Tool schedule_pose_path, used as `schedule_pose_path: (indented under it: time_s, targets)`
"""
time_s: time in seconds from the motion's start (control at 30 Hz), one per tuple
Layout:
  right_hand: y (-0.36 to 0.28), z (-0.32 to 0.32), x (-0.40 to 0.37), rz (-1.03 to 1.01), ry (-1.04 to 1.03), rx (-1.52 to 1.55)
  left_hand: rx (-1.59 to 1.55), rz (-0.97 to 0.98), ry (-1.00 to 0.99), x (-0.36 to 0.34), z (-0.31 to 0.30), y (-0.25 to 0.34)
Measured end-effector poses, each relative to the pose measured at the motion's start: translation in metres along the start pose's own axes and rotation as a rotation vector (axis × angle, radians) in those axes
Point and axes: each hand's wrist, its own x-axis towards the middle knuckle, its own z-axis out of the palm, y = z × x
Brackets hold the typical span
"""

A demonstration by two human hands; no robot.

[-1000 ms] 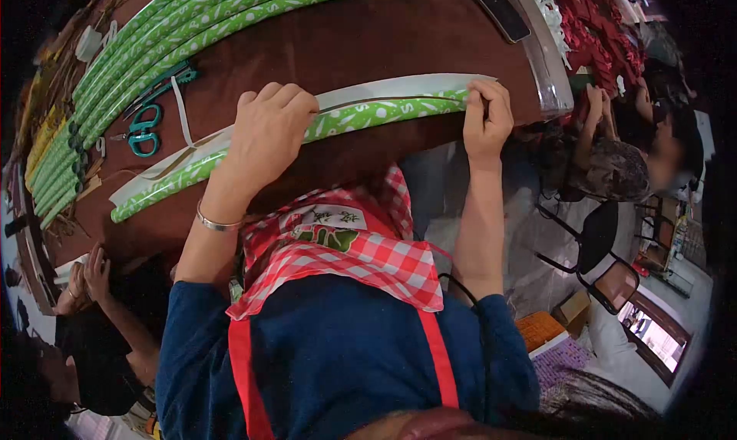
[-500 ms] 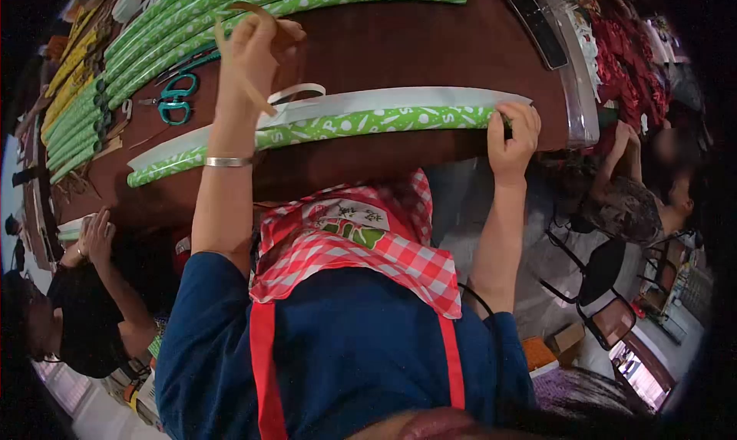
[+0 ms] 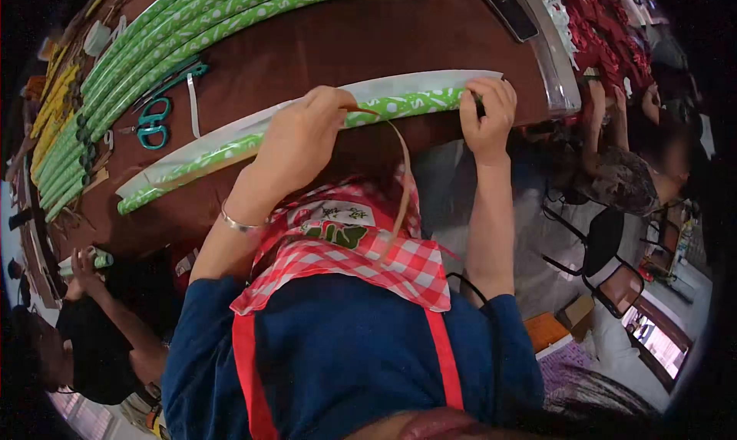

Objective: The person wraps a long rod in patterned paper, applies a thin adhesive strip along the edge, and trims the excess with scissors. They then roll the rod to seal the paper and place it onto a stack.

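Note:
A green-and-white patterned roll [image 3: 192, 164] with a white edge lies across the brown table in front of me. My left hand [image 3: 307, 129] is closed on a thin tan strip [image 3: 404, 187], which curls over the roll and hangs down before the apron. My right hand [image 3: 489, 114] grips the right end of the roll between thumb and fingers. A narrow white strip [image 3: 193, 106] lies on the table above the roll, at the left.
Teal scissors [image 3: 153, 124] rest at the left, near several finished green rolls [image 3: 230, 18]. A dark phone [image 3: 507, 10] lies at the upper right. A co-worker's hands [image 3: 88, 267] hold a roll at the lower left; another person sits at the right.
My left hand has come down and right onto the roll with the tan strip. The white strip now lies on the table by the scissors. My right hand still holds the roll's end.

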Motion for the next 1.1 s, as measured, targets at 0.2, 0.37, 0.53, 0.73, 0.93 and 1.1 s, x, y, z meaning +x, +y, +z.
schedule_pose_path:
  time_s: [0.2, 0.37, 0.53, 0.73, 0.93, 1.1]
  targets:
    - [-0.004, -0.002, -0.002, -0.02, 0.021, -0.079, 0.028, -0.049, 0.183, 0.01, 0.025, -0.014]
    - [-0.029, -0.011, 0.002, -0.064, 0.027, -0.182, 0.015, -0.09, 0.199, 0.01, 0.028, -0.016]
    - [-0.064, -0.024, 0.025, -0.056, -0.037, 0.226, 0.041, -0.063, 0.196, 0.01, 0.028, -0.019]
    - [-0.09, -0.016, 0.036, 0.117, -0.326, 0.342, -0.015, -0.077, 0.192, 0.01, 0.028, -0.022]
    - [-0.079, -0.01, 0.033, 0.047, -0.354, 0.166, -0.041, -0.092, 0.212, 0.011, 0.024, -0.022]
    - [-0.051, -0.041, 0.031, 0.179, -0.361, 0.16, -0.033, -0.129, 0.245, 0.01, 0.027, -0.025]
